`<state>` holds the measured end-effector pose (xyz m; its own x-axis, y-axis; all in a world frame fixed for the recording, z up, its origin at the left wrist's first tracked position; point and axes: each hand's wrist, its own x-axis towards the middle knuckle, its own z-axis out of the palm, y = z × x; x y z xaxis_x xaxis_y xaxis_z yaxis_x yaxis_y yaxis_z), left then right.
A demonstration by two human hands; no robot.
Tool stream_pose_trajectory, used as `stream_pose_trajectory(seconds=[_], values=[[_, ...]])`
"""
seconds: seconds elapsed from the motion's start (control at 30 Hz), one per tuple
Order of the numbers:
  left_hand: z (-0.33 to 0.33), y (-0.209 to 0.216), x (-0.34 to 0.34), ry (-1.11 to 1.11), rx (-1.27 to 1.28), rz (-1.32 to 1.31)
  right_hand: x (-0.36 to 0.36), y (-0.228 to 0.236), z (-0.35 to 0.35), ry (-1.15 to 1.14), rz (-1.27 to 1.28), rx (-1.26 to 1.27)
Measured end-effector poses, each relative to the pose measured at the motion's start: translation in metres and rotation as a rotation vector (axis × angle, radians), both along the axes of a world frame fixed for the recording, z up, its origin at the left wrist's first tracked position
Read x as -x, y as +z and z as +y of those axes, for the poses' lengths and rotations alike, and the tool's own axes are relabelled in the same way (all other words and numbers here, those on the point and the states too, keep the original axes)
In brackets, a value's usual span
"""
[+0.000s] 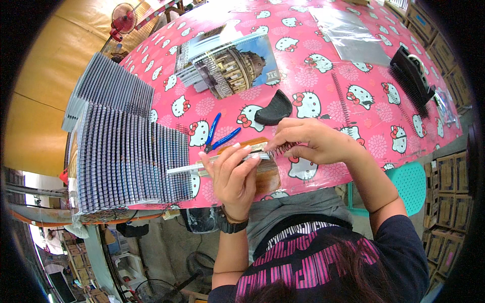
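Near the table's front edge, my left hand (233,177) grips a notebook (183,170) tilted on edge, its pale page edges facing up. At the notebook's right end, my right hand (316,140) pinches a dark spiral binding coil (281,150); how far the coil runs into the holes is hidden by my fingers. Just beyond my left hand lie blue-handled pliers (221,134), their handles spread. A black curved object (275,108), whose kind I cannot make out, rests beyond my right hand.
Tall stacks of spiral-bound notebooks (132,156) line the left side. Farther back are notebooks with a building on the cover (235,65) and clear plastic sheets (348,38). Loose coils (339,98) and a black tape dispenser (411,78) lie right. A teal stool (408,189) stands below.
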<state>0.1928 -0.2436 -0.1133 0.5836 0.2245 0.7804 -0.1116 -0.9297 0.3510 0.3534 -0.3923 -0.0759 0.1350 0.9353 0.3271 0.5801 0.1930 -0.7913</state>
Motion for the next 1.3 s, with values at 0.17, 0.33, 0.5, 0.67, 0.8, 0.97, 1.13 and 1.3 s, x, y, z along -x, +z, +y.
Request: stream_pose_trajectory(seconds=[0.17,0.33,0.5,0.67,0.8,0.97,1.13,1.3], values=[[0.000,0.008,-0.011,0.046,0.025,0.026,-0.004,-0.011,0.008,-0.075,-0.111,-0.174],[0.000,0.011,-0.014,0.051,0.067,0.055,-0.002,-0.007,0.009,-0.100,-0.152,-0.046],[-0.004,0.020,-0.009,0.003,0.147,0.161,0.007,0.011,0.008,-0.160,-0.089,0.049],[0.002,0.019,-0.003,-0.032,0.015,0.308,0.012,0.006,0.007,-0.133,0.017,0.065],[-0.002,0.027,-0.004,-0.029,-0.023,0.321,-0.026,-0.005,0.016,-0.158,0.219,0.212],[0.003,0.030,-0.004,-0.035,-0.053,0.408,-0.071,-0.101,0.054,-0.589,-0.487,0.303],[0.001,0.034,-0.008,-0.073,0.027,0.247,-0.051,-0.099,0.062,-0.641,-0.612,0.313],[0.001,0.034,-0.008,-0.091,0.052,0.313,-0.047,-0.103,0.051,-0.647,-0.593,0.296]])
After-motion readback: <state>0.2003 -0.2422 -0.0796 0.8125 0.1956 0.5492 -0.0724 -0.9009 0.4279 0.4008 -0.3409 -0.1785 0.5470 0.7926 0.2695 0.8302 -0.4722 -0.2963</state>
